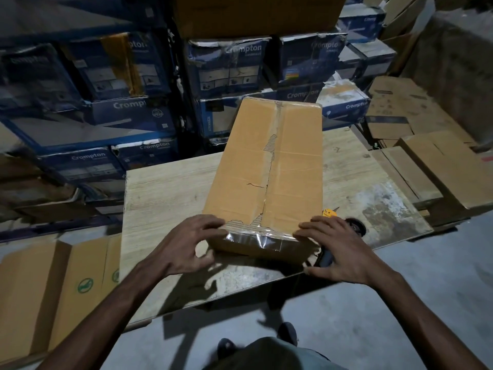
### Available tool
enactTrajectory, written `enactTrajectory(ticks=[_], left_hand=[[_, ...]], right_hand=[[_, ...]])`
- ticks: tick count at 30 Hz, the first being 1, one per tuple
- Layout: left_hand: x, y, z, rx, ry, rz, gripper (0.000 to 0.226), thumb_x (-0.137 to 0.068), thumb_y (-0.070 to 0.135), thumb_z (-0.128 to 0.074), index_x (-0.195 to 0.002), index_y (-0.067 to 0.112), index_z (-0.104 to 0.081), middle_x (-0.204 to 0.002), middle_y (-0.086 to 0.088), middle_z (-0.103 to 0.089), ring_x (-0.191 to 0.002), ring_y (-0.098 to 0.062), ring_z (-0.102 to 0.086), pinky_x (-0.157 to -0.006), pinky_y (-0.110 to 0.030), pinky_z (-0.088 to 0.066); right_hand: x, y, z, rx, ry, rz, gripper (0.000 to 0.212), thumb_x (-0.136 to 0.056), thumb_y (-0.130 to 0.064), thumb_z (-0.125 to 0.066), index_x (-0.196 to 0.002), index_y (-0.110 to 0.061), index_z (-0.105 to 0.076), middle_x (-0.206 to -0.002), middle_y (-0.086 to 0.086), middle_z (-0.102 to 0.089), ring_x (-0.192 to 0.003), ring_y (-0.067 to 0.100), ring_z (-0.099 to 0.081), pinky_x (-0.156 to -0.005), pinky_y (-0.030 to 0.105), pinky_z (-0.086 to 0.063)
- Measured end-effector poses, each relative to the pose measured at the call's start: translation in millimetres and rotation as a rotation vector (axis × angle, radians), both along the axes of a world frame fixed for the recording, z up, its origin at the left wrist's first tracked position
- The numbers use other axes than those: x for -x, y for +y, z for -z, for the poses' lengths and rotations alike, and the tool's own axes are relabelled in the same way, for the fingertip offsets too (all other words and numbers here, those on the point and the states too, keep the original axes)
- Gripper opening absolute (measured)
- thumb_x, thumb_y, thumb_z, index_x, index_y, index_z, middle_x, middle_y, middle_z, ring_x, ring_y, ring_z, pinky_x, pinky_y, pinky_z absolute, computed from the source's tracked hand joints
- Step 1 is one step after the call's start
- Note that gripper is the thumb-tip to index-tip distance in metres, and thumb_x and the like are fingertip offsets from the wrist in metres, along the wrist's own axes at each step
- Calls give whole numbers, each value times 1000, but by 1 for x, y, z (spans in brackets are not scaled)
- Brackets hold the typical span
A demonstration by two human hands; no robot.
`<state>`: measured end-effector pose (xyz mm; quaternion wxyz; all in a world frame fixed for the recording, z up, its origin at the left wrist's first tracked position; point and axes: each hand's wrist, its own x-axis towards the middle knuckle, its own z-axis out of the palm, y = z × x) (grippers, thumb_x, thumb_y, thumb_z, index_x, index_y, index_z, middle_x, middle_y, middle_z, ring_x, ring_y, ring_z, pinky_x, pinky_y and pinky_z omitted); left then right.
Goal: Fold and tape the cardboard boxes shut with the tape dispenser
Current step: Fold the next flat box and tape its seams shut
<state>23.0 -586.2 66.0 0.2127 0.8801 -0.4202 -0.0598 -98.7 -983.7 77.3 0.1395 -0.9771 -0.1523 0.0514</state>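
Lies lengthwise down the middle of the pale wooden counter (165, 188): long brown cardboard box (266, 161), flaps closed, centre seam torn, near end close to the counter's near edge. Over that near end, a band of clear shiny tape (256, 240). Grips the near left corner with the left hand (184, 244) — fingers curled over the top edge, thumb lower on the end face. Grips the near right corner likewise with the right hand (338, 249). Just right of the box, partly hidden behind that hand — black and yellow tape dispenser (354, 227). Beyond the counter's far edge, stacked blue printed cartons (128, 76).
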Motion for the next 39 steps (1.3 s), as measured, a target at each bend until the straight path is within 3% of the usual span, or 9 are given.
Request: enactTrajectory(ticks=[2,4,7,11,18,22,28,34,39], left_hand=[[5,-26,-7,10,21,10,52,-92,40,-47,-140,30,-65,-136,4,-64,-124,-12,-54,-99,-36,-46],[2,-57,-12,12,41,1,48,-102,44,-37,-138,30,-66,-125,4,-67,-111,-12,-55,-88,-33,-47],[-6,-90,-15,-58,78,22,37,-103,48,-52,-124,28,-75,-107,6,-64,-99,-11,-53,-82,-34,-48],[-8,-103,-18,-73,81,97,21,-95,34,-72,-106,20,-81,-90,5,-63,-88,-12,-56,-74,-34,-49],[-8,-118,-27,-198,8,90,8,-91,26,-78,-90,17,-78,-82,6,-61,-77,-15,-60,-67,-34,-54],[1,-127,-26,-224,-42,39,6,-89,18,-78,-88,17,-73,-88,3,-64,-79,-16,-64,-69,-30,-57],[5,-129,-12,-105,78,-123,36,-80,10,-83,-90,30,-55,-85,14,-54,-79,-12,-58,-66,-19,-43],[-16,-97,-11,-59,209,-127,44,-76,17,-91,-76,31,-49,-84,9,-61,-81,-11,-63,-63,-22,-49],[-33,-52,-16,-75,127,-141,51,-74,16,-93,-71,34,-45,-81,12,-65,-80,-8,-65,-66,-34,-54]], right_hand=[[-8,25,-8,-165,-35,35,62,-89,-70,-54,-143,-42,-55,-138,-19,-59,-127,4,-49,-106,37,-41],[-24,57,-8,-289,-39,125,44,-97,-59,-56,-133,-36,-66,-120,-15,-68,-105,4,-58,-89,34,-51],[-41,91,2,-327,-34,250,22,-96,-45,-69,-111,-32,-77,-104,-12,-69,-90,5,-59,-79,32,-54],[-43,98,14,-373,-49,342,15,-84,-43,-82,-91,-31,-78,-90,-17,-66,-79,2,-58,-69,33,-54],[-49,101,7,-183,-54,296,21,-83,-49,-80,-92,-31,-74,-90,-15,-67,-79,7,-59,-65,30,-49],[-55,108,1,-58,-53,287,21,-87,-42,-79,-99,-29,-68,-93,-8,-68,-86,16,-63,-75,34,-54],[-60,113,5,-103,-43,325,28,-83,-31,-82,-105,-30,-64,-92,-9,-69,-84,15,-64,-74,30,-52],[-49,72,0,-54,27,285,41,-73,-55,-86,-83,-32,-53,-73,-15,-61,-72,4,-57,-62,26,-43],[-31,24,7,17,-26,314,56,-69,-68,-81,-75,-27,-44,-65,-11,-59,-66,10,-56,-61,33,-45]])
